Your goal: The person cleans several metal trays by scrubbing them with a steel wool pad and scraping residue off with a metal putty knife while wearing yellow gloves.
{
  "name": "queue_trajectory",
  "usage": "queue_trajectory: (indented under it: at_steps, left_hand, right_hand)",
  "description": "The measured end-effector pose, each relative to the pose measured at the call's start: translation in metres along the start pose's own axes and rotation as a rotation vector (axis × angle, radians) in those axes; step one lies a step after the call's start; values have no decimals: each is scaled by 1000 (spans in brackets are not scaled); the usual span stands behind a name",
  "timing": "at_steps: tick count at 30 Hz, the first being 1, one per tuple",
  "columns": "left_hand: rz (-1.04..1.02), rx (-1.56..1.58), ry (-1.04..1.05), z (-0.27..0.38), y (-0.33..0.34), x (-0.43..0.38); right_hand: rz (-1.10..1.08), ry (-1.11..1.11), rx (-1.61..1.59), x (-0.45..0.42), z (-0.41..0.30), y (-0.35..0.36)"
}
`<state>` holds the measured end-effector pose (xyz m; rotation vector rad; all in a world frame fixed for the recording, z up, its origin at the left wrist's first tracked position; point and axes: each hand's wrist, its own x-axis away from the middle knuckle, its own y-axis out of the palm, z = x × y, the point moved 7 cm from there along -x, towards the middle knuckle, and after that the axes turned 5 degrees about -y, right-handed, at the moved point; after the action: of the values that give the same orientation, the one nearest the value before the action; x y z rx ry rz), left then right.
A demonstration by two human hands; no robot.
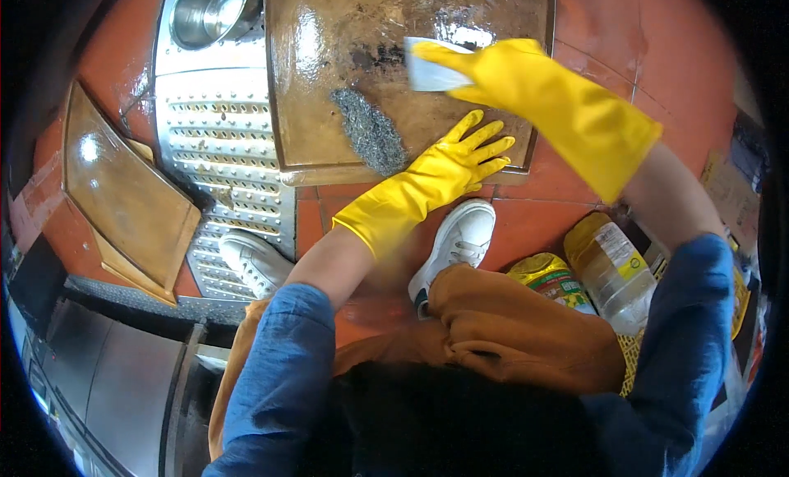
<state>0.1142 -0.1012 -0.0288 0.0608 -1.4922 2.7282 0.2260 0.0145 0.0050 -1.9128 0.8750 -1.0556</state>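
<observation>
A large brown baking tray [333,132], wet and marked with dark residue, lies on the floor before me. My right hand [502,70], in a yellow rubber glove, grips a flat pale scraper blade [431,70] over the tray's right half. Spread flat with fingers apart, my left hand [465,156] rests on the tray's near right part; it wears a matching glove and holds nothing. A grey steel wool pad [370,132] lies on the tray, left of my left hand.
Under the tray's left side runs a perforated metal drain grate [216,119], with a steel bowl [212,12] on it. More brown trays [123,193] lie at the left. Plastic bottles [610,267] stand at my right on red floor tiles [530,218].
</observation>
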Motion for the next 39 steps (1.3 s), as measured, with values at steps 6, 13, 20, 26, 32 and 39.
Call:
queue_trajectory:
  at_steps: [6,13,20,26,32,39]
  left_hand:
    - [117,97,-41,4,-1,5]
    - [214,90,-81,0,-3,4]
    - [416,197,-292,20,-74,42]
    - [962,171,-854,-42,-121,133]
    - [740,-2,-793,-90,-102,107]
    - [1181,428,-338,-20,-170,73]
  right_hand:
    - [-299,80,6,-13,-37,-5]
    - [-283,293,55,35,-2,2]
    - [132,461,-1600,79,-28,40]
    - [253,360,-2272,90,-94,16]
    - [235,301,-2197,76,-106,7]
    - [282,326,-2330,70,-120,21]
